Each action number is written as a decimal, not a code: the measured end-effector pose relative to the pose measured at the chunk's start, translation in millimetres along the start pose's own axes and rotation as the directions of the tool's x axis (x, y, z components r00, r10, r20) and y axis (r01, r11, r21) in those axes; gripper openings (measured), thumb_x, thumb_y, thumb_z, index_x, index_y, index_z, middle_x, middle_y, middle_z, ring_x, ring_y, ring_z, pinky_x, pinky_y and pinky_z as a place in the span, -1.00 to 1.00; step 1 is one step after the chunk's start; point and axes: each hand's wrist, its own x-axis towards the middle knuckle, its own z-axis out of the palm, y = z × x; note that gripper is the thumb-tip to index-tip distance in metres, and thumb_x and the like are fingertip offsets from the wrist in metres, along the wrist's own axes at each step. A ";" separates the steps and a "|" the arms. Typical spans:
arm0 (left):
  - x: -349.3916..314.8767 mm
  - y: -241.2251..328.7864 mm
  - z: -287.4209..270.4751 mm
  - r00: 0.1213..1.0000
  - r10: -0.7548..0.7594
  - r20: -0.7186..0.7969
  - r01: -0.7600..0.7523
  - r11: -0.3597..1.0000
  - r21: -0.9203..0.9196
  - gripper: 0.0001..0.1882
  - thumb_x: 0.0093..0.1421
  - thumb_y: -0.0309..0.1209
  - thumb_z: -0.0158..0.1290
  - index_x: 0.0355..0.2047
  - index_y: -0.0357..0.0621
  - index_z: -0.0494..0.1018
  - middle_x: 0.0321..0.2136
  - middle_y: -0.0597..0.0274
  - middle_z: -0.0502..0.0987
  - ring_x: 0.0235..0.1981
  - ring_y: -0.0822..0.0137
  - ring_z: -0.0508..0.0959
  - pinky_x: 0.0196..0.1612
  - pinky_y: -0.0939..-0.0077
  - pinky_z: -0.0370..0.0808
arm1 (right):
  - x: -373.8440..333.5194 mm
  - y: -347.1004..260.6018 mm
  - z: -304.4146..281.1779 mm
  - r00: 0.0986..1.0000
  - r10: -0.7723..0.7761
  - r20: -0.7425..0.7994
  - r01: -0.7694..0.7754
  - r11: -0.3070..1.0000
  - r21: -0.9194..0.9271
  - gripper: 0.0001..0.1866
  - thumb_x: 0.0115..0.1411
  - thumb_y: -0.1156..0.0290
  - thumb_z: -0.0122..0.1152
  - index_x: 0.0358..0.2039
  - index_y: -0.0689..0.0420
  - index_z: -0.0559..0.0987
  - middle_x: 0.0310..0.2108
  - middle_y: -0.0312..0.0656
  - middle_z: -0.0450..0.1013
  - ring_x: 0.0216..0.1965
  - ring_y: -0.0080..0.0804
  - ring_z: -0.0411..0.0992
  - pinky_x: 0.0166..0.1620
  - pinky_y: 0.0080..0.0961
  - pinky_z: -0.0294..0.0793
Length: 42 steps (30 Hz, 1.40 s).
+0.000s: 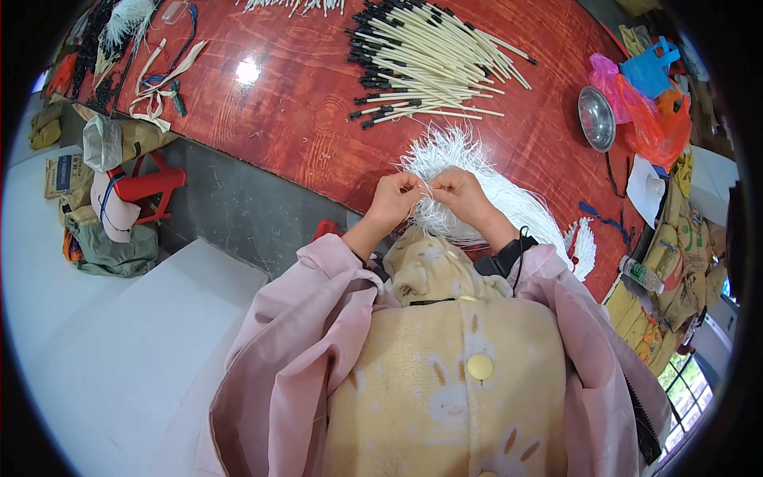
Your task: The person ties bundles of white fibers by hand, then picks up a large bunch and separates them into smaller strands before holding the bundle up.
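Pinching white strands between them, the left hand (392, 199) and right hand (459, 193) work close together at the table edge (318, 171) — the white fibre bundle (485, 187) lies underneath, within easy reach.

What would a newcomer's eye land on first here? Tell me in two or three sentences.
First, the left hand and right hand, meeting at the table's near edge and pinching strands from a bundle of white fibres. Beyond them, a heap of pale sticks with black tips lies on the glossy red table, with a metal bowl at right.
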 end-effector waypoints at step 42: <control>5.9 -2.5 4.5 0.996 -0.020 -0.086 0.012 0.996 -0.094 -0.95 0.13 -0.52 0.05 -0.45 -0.18 0.40 -0.57 0.37 0.43 -0.65 0.54 0.44 -0.65 0.67 0.37 | -1.3 -6.2 7.8 0.986 0.066 -0.153 -0.074 0.996 -0.051 -0.80 -0.03 0.46 0.29 -0.33 0.18 0.62 -0.53 -0.11 0.50 -0.49 -0.34 0.46 -0.38 -0.45 0.41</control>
